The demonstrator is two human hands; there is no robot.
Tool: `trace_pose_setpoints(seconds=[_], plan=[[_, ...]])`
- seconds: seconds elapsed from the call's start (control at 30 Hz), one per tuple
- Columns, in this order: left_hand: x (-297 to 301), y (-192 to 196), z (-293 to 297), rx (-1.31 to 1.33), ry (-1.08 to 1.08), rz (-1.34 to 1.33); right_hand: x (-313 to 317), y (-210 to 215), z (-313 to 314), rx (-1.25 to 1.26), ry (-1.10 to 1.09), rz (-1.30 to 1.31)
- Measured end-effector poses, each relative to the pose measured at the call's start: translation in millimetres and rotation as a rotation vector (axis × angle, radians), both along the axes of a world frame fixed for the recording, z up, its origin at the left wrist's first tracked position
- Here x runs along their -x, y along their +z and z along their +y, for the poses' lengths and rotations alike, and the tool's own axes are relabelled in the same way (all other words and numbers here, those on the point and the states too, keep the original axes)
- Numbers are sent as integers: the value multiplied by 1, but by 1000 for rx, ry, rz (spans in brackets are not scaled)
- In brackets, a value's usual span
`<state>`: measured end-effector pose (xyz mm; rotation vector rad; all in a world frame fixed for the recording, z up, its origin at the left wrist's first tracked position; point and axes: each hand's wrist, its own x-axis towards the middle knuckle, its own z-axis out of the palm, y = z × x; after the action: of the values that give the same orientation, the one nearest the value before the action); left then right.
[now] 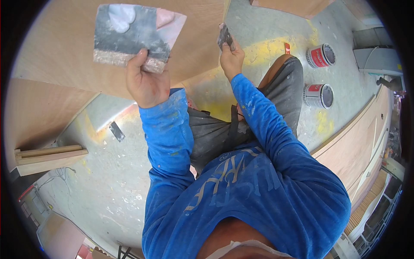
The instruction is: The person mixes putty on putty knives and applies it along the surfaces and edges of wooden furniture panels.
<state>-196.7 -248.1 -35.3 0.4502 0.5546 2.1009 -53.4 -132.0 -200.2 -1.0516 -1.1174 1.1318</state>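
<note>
My left hand [149, 84] grips a flat square mixing board [129, 43] by its near edge, thumb on top. Its face is dark grey with a worn tan strip along the near side. A white dollop of putty [122, 17] and a pink one [164, 17] sit near its far edge. My right hand [233, 61] pinches a small dark putty spreader [224, 36], smeared with pale residue. That spreader is at the right edge of a large plywood panel [194, 47]; whether they touch I cannot tell.
Two open paint cans [311, 58] with red-and-white labels stand on the stained concrete floor [112, 190] to the right. A dark flat piece [117, 131] lies at left, near stacked timber [51, 159]. Long wood panels [351, 146] lie along the right side.
</note>
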Motion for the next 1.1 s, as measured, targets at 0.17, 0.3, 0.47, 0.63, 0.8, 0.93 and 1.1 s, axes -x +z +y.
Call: trace_pose_setpoints(seconds=[0.17,0.3,0.47,0.63,0.8,0.93,1.1], plan=[[6,2,-16,42,24,43,13,-2,0,35,-71,-95],[10,5,-27,29,54,56,20,-2,0,-28,-102,-101],[14,2,-41,69,99,68,40,1,1,-172,-107,-220],[17,-4,-52,112,171,62,70,6,3,-218,-269,-484],[18,-8,-56,118,176,48,32,4,-18,-151,207,-475],[17,-13,-49,109,104,55,-7,35,-33,118,534,82],[-4,-15,-29,231,135,47,-38,106,-44,224,538,513]])
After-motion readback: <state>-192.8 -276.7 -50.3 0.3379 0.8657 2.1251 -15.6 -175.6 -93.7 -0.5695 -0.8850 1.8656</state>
